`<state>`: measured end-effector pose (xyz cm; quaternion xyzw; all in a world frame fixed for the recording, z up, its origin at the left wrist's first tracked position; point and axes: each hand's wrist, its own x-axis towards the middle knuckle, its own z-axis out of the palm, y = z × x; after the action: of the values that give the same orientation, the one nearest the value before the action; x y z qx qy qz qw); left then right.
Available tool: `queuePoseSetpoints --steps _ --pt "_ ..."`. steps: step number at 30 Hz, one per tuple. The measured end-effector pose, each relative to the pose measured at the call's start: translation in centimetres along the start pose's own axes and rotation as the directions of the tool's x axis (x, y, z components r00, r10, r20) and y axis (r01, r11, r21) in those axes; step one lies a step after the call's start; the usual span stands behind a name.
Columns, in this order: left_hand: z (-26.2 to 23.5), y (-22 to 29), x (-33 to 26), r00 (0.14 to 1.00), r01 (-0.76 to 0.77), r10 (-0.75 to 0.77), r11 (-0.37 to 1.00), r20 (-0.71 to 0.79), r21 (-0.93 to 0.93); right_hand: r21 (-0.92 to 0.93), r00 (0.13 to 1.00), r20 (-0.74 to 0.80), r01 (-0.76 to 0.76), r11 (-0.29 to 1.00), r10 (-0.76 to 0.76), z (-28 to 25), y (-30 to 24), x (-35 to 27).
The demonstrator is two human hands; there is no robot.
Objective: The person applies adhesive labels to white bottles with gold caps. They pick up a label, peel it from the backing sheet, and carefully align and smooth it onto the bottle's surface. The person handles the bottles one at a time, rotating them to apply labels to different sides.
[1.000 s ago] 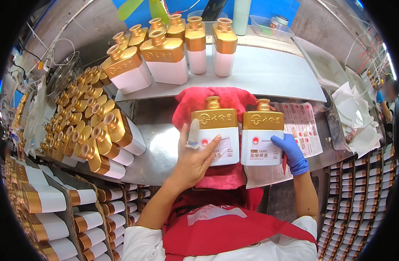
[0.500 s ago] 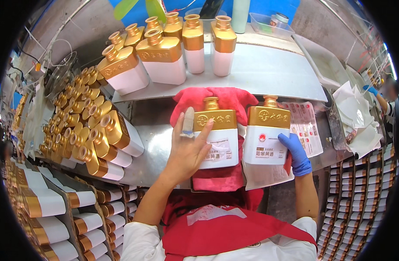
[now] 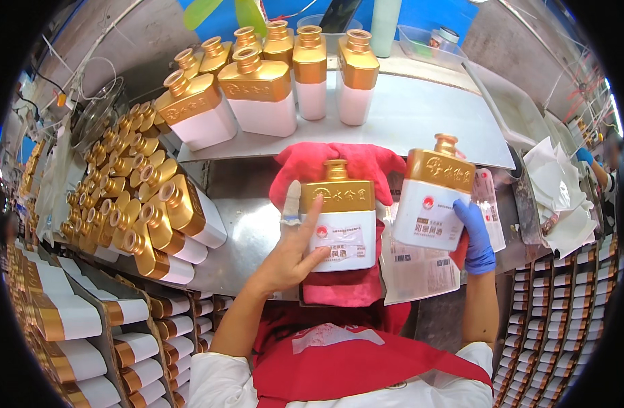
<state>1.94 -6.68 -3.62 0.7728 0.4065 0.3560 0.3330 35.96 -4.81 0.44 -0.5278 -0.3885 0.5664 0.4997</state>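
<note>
A white bottle [image 3: 344, 228] with a gold shoulder and neck lies face up on a red towel [image 3: 346, 291]. My left hand [image 3: 289, 255] is spread over its left side, index finger on the gold part and thumb on the printed label, which has a shiny film-like patch. One finger wears a pale finger cot. My right hand [image 3: 476, 239], in a blue glove, grips a second gold-and-white bottle [image 3: 429, 214] by its lower right side, tilted. A bit of red material [image 3: 459, 250] shows by that palm; its kind is hidden.
Printed label sheets [image 3: 420, 275] lie right of the towel. Several bottles [image 3: 264, 115] stand on the raised metal shelf [image 3: 427, 112]; more [image 3: 159, 204] crowd the left. Racks of bottles [image 3: 557, 326] flank me. White paper [image 3: 550, 180] lies at right, near another person's blue-gloved hand [image 3: 584, 156].
My right hand has lifted its bottle from beside the towel and tilted it, uncovering more of the label sheets. My left hand stays on the other bottle. The view has shifted slightly.
</note>
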Motion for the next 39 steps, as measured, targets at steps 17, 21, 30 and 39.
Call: queuePoseSetpoints --steps 17,21,30,39 --pt "2.4 -1.0 1.5 0.953 0.077 -0.148 0.963 -0.264 -0.26 -0.329 0.928 0.125 0.371 0.868 -0.35 0.9 -6.0 14.8" --pt "2.5 -1.0 1.6 0.952 0.068 -0.132 0.971 -0.277 -0.227 -0.489 0.94 0.192 0.342 0.803 -0.283 0.4 -6.1 17.2" --pt "3.0 -0.7 1.8 0.948 0.102 -0.159 0.972 -0.274 -0.211 -0.702 0.835 -0.085 0.337 0.628 -0.543 0.3 -5.0 12.8" --pt "2.7 -0.8 1.3 0.963 0.082 -0.141 0.966 -0.23 -0.245 -0.416 0.985 0.167 0.112 0.902 -0.046 10.2 3.5 -1.6"
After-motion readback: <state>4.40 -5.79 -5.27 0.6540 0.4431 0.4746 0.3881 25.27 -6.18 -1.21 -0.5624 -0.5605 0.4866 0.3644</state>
